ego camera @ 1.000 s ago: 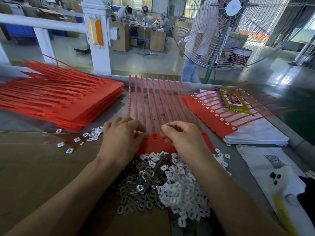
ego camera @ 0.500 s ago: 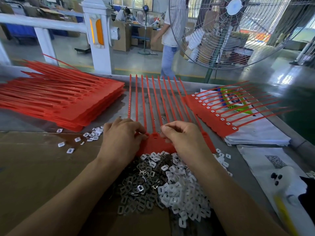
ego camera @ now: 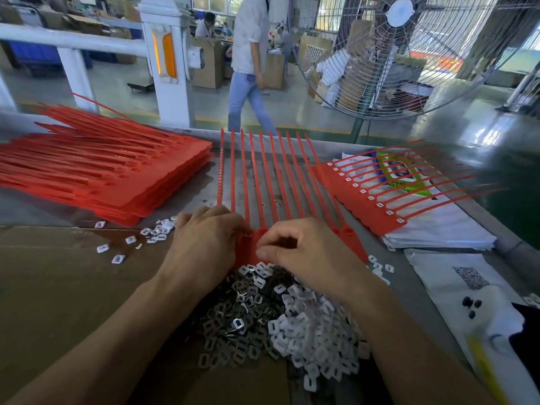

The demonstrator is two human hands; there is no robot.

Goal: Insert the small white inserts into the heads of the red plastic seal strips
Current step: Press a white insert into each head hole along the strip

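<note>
A red comb of seal strips (ego camera: 273,182) lies in front of me, its tails pointing away and its head bar under my hands. My left hand (ego camera: 204,244) presses on the bar's left end. My right hand (ego camera: 304,252) has its fingertips pinched over the heads near the middle; whether an insert sits between them is hidden. A heap of white inserts (ego camera: 315,331) and grey metal clips (ego camera: 230,320) lies just below my wrists. A second comb (ego camera: 377,197) with white inserts in its heads rests to the right.
A tall stack of red seal combs (ego camera: 96,173) fills the left of the table. Loose white inserts (ego camera: 152,233) lie scattered beside it. Brown cardboard (ego camera: 58,287) covers the near left. White printed bags (ego camera: 455,229) lie right. A big fan (ego camera: 409,54) stands behind; a person (ego camera: 251,62) walks past.
My hands stay on the head bar, the right fingers shifting slightly left. The person in the background has walked leftward from behind the fan.
</note>
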